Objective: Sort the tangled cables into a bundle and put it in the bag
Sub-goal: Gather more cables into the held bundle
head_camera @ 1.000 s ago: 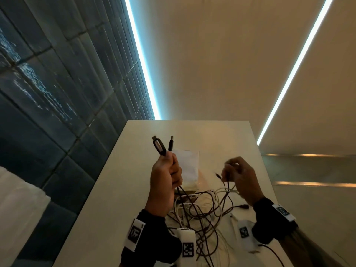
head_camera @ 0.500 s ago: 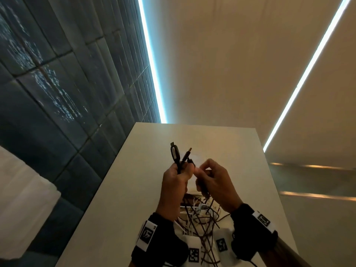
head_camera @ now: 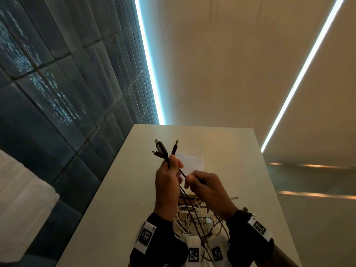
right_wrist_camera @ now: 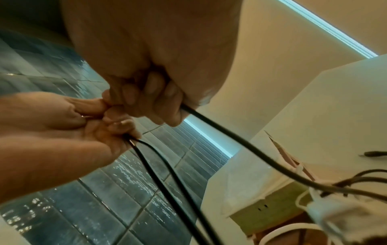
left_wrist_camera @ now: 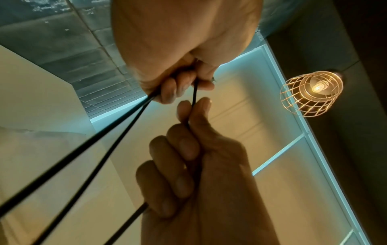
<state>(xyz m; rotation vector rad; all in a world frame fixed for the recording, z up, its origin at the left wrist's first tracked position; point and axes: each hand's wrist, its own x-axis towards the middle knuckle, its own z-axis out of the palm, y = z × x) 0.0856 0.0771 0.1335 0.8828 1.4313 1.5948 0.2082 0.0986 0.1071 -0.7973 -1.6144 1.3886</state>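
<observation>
Two hands are working above the tabletop [head_camera: 115, 199]. The left hand [head_camera: 167, 186] is gripping several dark cable ends [head_camera: 165, 151] upright in its closed grip, plugs sticking up. The right hand [head_camera: 208, 191], just beside it, is pinching one dark cable [left_wrist_camera: 193, 92]. More tangled cables [head_camera: 194, 214] are lying below; a white bag [head_camera: 192, 160] is lying beyond.

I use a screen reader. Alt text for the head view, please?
Left hand grips black cables, plugs pointing up; right hand pinches one cable beside it. Tangled cables hang to a white table.
</observation>
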